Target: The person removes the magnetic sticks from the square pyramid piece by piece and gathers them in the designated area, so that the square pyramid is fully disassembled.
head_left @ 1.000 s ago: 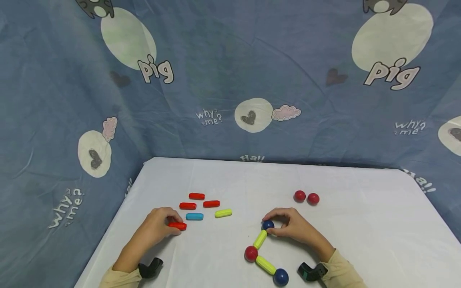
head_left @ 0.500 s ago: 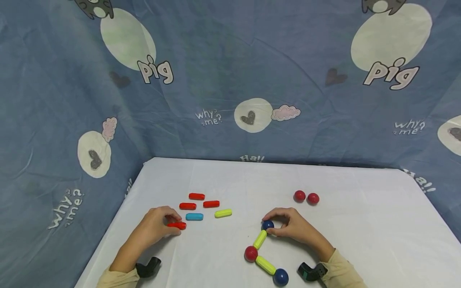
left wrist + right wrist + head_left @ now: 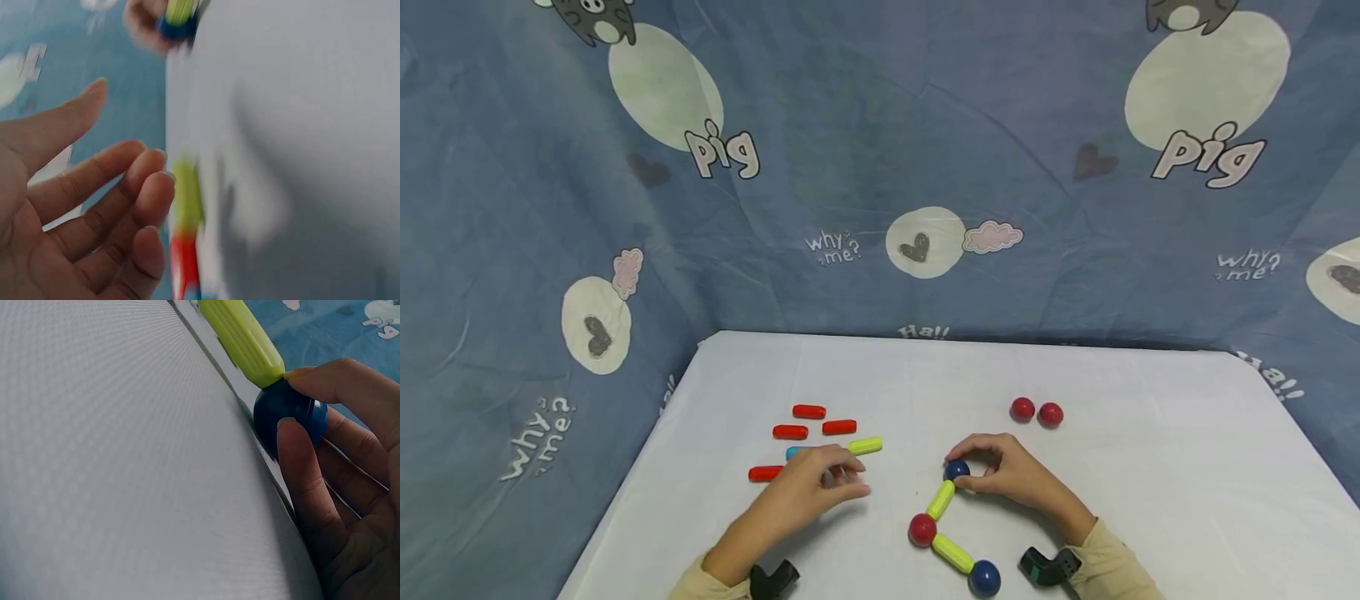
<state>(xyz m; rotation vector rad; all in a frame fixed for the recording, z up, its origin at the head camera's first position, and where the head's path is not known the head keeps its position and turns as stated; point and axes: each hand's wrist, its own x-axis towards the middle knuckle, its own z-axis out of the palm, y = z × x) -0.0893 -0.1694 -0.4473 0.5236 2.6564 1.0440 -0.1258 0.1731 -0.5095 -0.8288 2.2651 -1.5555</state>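
Observation:
My right hand [image 3: 1011,473] pinches a blue ball [image 3: 270,419] between thumb and fingers. A yellow-green rod [image 3: 245,344] joins that ball to a red ball [image 3: 922,530]. From the red ball, a second yellow-green rod [image 3: 953,553] leads to another blue ball [image 3: 984,577] at the near end of the bent chain. My left hand [image 3: 811,487] has relaxed fingers, thumb apart and nothing between them, as the left wrist view shows. It partly covers a light blue rod [image 3: 795,452]. Just beyond its fingertips lies a loose yellow-green rod [image 3: 865,446].
A red rod [image 3: 765,474] lies by the left wrist, and three more red rods [image 3: 808,412] lie farther back. Two red balls [image 3: 1022,409] sit side by side at the back right. All rest on a white table [image 3: 1187,467], with a blue printed cloth [image 3: 820,167] behind and left.
My left hand has let go of the red rod near it, leaving it on the table, and has moved right toward the middle. The right hand and chain stay where they were.

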